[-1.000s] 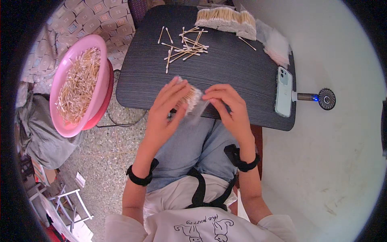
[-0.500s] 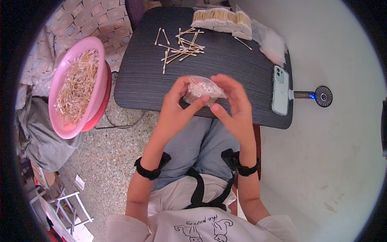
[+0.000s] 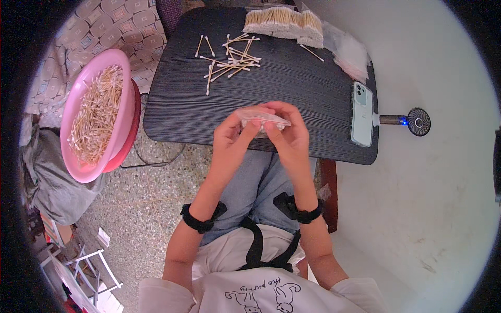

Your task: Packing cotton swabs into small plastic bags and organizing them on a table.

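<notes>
Over the near edge of the black table, both hands hold a small clear zip bag (image 3: 282, 121) packed with cotton swabs, whose white tips show near its mouth. My left hand (image 3: 231, 134) grips the bag's left side, thumb in front and fingers behind. My right hand (image 3: 290, 136) grips the right side in the same way, and the two thumbs meet near the mouth. The fingers hide most of the bag. Loose cotton swabs (image 3: 237, 61) lie scattered farther back on the table.
A black table (image 3: 182, 104) carries filled swab bags (image 3: 284, 23) at the back, with clear empty bags (image 3: 350, 55) beside them. A phone (image 3: 362, 115) lies at the right edge next to a small fan (image 3: 417, 122). At left stands a pink basin (image 3: 125, 99) full of swabs.
My right hand has moved left and closed onto the bag beside my left hand. The bag's mouth has narrowed, and fewer swab tips show.
</notes>
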### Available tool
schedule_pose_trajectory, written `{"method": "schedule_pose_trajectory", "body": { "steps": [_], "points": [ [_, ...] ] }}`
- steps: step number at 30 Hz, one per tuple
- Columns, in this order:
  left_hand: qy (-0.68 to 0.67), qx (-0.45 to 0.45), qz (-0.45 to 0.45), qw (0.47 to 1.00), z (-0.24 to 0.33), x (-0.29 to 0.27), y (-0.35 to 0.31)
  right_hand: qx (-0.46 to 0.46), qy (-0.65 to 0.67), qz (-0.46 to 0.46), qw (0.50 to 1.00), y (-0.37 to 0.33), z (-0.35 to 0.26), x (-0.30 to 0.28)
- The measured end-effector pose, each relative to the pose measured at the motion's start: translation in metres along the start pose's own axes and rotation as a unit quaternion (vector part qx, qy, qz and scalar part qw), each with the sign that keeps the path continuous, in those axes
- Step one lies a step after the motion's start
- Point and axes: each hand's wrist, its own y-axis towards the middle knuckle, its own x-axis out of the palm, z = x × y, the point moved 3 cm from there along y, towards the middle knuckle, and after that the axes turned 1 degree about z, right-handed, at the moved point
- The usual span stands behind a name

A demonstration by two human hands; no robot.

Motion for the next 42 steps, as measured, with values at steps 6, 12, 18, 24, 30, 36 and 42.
{"method": "schedule_pose_trajectory", "body": {
  "steps": [6, 12, 18, 24, 30, 36, 42],
  "points": [
    [0.017, 0.009, 0.025, 1.0, -0.003, -0.002, -0.001, 0.027, 0.009, 0.003, 1.0, -0.001, 0.004, -0.001],
    [0.039, 0.026, -0.004, 0.999, -0.002, -0.003, 0.001, 0.028, -0.002, -0.027, 0.999, -0.001, 0.0, -0.001],
    [-0.006, -0.023, 0.057, 0.998, -0.008, 0.003, 0.001, 0.082, 0.018, -0.013, 0.996, 0.002, 0.006, 0.0],
    [0.003, 0.015, 0.075, 0.997, -0.006, 0.004, 0.004, 0.088, 0.024, -0.002, 0.996, 0.001, 0.002, 0.005],
    [-0.002, 0.001, 0.066, 0.998, -0.001, 0.006, 0.004, 0.088, 0.013, -0.041, 0.995, 0.003, 0.004, 0.007],
    [-0.024, -0.043, 0.078, 0.996, -0.005, 0.005, 0.003, 0.076, 0.033, -0.049, 0.995, 0.004, 0.002, 0.009],
    [-0.024, -0.036, 0.06, 0.997, -0.007, 0.0, 0.006, 0.081, 0.029, -0.035, 0.996, 0.003, 0.011, 0.007]
  ]
}}
